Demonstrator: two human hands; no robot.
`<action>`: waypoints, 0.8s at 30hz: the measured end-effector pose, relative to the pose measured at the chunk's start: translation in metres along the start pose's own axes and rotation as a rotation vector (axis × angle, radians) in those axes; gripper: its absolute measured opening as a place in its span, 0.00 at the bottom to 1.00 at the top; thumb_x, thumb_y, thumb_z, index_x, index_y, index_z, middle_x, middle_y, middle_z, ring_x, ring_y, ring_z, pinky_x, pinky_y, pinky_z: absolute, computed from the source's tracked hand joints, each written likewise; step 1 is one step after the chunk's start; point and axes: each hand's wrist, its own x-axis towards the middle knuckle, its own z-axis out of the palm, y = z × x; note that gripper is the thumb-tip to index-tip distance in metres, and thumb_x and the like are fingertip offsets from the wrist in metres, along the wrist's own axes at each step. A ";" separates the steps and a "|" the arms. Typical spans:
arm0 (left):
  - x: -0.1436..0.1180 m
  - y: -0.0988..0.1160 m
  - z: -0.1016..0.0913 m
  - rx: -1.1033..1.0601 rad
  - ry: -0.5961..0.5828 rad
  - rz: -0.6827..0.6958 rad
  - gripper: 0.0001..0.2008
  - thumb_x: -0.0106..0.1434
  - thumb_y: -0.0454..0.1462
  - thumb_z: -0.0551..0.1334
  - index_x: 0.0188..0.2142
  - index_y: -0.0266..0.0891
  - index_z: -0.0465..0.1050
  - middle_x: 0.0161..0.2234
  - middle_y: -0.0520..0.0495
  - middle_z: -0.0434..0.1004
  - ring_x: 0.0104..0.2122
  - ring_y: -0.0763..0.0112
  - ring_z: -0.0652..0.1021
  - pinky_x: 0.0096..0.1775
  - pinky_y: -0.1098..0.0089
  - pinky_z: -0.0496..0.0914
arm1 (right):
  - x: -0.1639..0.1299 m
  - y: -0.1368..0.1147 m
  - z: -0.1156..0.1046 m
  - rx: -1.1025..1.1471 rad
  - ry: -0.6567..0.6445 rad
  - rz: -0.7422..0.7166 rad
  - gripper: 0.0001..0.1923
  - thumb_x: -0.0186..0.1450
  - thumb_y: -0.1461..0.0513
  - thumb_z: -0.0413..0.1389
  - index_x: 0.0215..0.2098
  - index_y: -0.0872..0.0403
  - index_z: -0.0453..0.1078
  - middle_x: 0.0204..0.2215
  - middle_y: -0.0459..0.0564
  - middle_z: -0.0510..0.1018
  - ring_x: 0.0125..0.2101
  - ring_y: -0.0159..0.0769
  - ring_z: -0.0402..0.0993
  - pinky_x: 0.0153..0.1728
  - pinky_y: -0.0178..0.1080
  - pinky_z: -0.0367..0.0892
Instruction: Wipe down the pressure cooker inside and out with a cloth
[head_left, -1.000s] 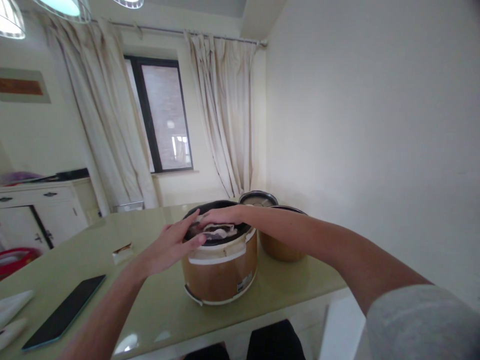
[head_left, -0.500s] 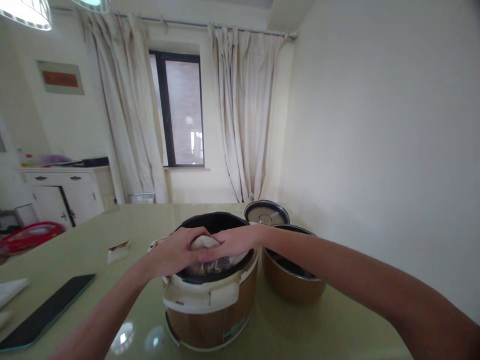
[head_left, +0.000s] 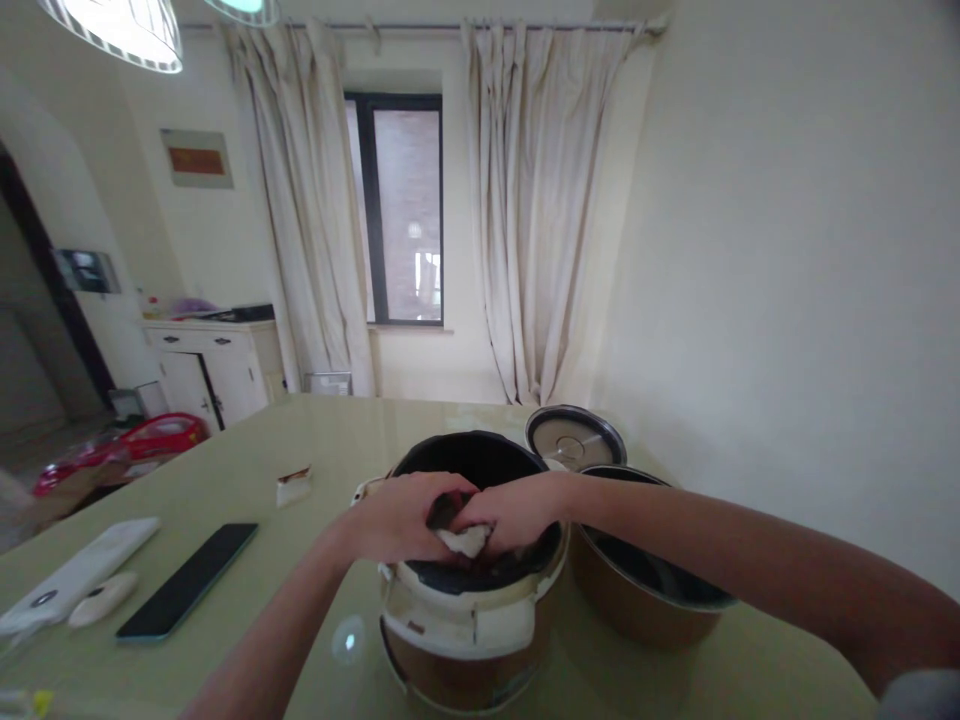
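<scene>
From the head view, a round brown-and-cream rice cooker (head_left: 469,610) stood open near the front edge of the glossy pale green table (head_left: 315,450). Both hands met over its dark inner bowl, apparently so the pale crumpled cloth (head_left: 465,541) could be pressed inside. The left hand (head_left: 394,517) and right hand (head_left: 517,510) curled closed around that cloth, forearms converging. A second brown pot (head_left: 645,600) sat just beside the cooker, a black phone (head_left: 187,580) well apart.

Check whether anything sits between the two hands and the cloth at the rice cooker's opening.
Nothing visible does. The left hand and right hand are both already on the cloth, over the open rice cooker.
</scene>
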 end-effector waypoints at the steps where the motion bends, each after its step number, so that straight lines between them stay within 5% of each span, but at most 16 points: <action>1: 0.000 -0.001 0.001 0.008 0.016 0.002 0.31 0.51 0.51 0.75 0.56 0.54 0.79 0.48 0.51 0.84 0.43 0.56 0.82 0.42 0.63 0.74 | 0.003 -0.002 -0.001 -0.008 -0.011 0.036 0.11 0.62 0.69 0.63 0.42 0.53 0.77 0.36 0.43 0.80 0.40 0.38 0.77 0.45 0.37 0.70; 10: 0.002 -0.010 0.013 0.024 0.126 0.059 0.32 0.58 0.55 0.71 0.61 0.52 0.75 0.57 0.45 0.78 0.50 0.50 0.82 0.45 0.57 0.74 | 0.004 0.000 0.008 -0.048 0.108 0.362 0.26 0.54 0.59 0.71 0.51 0.51 0.78 0.37 0.45 0.82 0.38 0.43 0.79 0.44 0.41 0.71; 14: 0.004 -0.014 0.019 0.041 0.121 0.099 0.33 0.60 0.55 0.70 0.62 0.52 0.72 0.57 0.43 0.79 0.49 0.48 0.82 0.44 0.56 0.74 | 0.006 -0.007 0.013 -0.098 0.134 0.359 0.30 0.56 0.63 0.69 0.57 0.53 0.77 0.42 0.49 0.83 0.42 0.46 0.80 0.45 0.42 0.71; 19: 0.005 -0.022 0.018 -0.031 0.169 0.152 0.45 0.57 0.56 0.72 0.70 0.52 0.62 0.60 0.43 0.76 0.52 0.48 0.81 0.49 0.54 0.74 | 0.022 -0.013 0.014 -0.239 0.162 0.244 0.23 0.61 0.69 0.63 0.55 0.56 0.77 0.48 0.54 0.84 0.48 0.44 0.79 0.49 0.41 0.71; 24: 0.001 -0.019 0.015 -0.030 0.200 0.113 0.34 0.66 0.61 0.61 0.64 0.47 0.71 0.57 0.44 0.80 0.49 0.52 0.81 0.49 0.56 0.74 | 0.016 -0.009 0.021 -0.510 0.217 0.475 0.11 0.64 0.66 0.64 0.45 0.53 0.81 0.41 0.50 0.85 0.45 0.42 0.79 0.47 0.40 0.71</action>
